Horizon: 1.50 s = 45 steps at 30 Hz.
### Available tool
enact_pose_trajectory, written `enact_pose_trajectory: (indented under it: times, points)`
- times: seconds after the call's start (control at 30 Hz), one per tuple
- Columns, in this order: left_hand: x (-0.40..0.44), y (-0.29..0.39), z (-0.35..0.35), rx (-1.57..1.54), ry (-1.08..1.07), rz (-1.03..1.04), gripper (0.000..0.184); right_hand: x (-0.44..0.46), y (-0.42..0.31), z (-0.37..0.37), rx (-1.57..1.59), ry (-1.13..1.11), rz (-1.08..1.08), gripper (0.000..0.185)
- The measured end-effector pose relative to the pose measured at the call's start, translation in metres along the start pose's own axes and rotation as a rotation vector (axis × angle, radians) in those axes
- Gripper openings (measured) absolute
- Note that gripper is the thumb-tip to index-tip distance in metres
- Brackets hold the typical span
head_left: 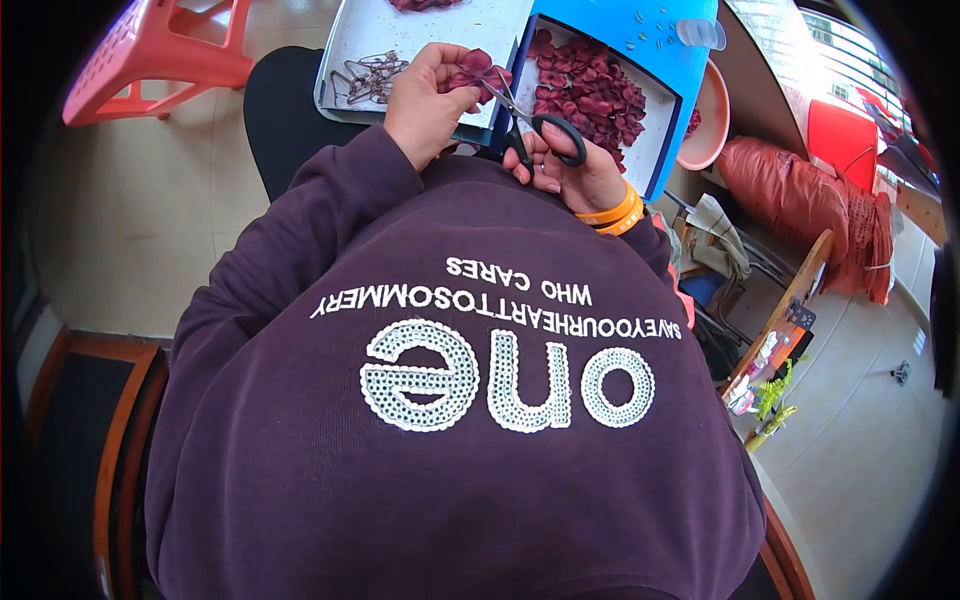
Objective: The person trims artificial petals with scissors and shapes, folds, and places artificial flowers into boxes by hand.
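Note:
My left hand (425,105) pinches a dark red fabric flower (476,66) between thumb and fingers. In my right hand (583,182), fingers and thumb hold scissors (568,142) with black handles. Their metal blades reach up to the flower's edge; whether they are cutting it I cannot tell. Beneath my left hand is a white tray (345,28) with a heap of thin bronze-coloured metal pieces (370,78) and more red petals (420,3) at its far end. Beyond my right hand, a blue-edged box (655,155) holds a pile of dark red fabric petals (590,95).
A blue surface (610,15) carries small scattered bits and a clear plastic cup (697,34). Right of it sits a pink basin (712,115). A red stool (190,50) stands at upper left, a large red bag (810,200) at right. A yellow-orange wristband (615,212) circles my right wrist.

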State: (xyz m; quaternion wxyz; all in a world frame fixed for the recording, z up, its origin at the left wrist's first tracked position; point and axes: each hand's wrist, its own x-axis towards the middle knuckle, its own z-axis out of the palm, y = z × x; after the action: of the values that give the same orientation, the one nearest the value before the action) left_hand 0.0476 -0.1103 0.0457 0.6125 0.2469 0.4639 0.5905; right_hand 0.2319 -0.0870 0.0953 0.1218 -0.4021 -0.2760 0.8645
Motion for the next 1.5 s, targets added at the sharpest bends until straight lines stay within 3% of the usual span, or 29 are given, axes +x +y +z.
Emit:
enact_pose_trajectory:
  times: [0.37,0.73,0.87,1.03,1.2,1.5]
  points:
    - [-0.001,-0.002,0.001,0.080,-0.027,0.057,0.043,0.001,0.002,-0.001,0.032,-0.007,-0.004,0.046]
    - [0.001,-0.008,-0.001,0.167,-0.008,0.082,0.043,0.001,0.004,-0.001,0.046,0.010,-0.013,0.045]
    - [0.001,-0.007,-0.001,0.431,-0.019,0.195,0.042,0.000,0.004,-0.005,0.211,-0.058,0.023,0.042]
    - [0.003,-0.010,-0.003,0.501,0.014,0.269,0.041,0.000,0.009,-0.012,0.187,-0.041,0.004,0.052]
    - [0.001,-0.008,0.004,0.380,-0.026,0.231,0.039,0.000,0.014,-0.014,0.313,-0.071,-0.015,0.040]
    - [-0.005,-0.021,0.001,0.303,0.031,0.091,0.039,-0.018,0.019,-0.018,0.216,-0.087,-0.059,0.045]
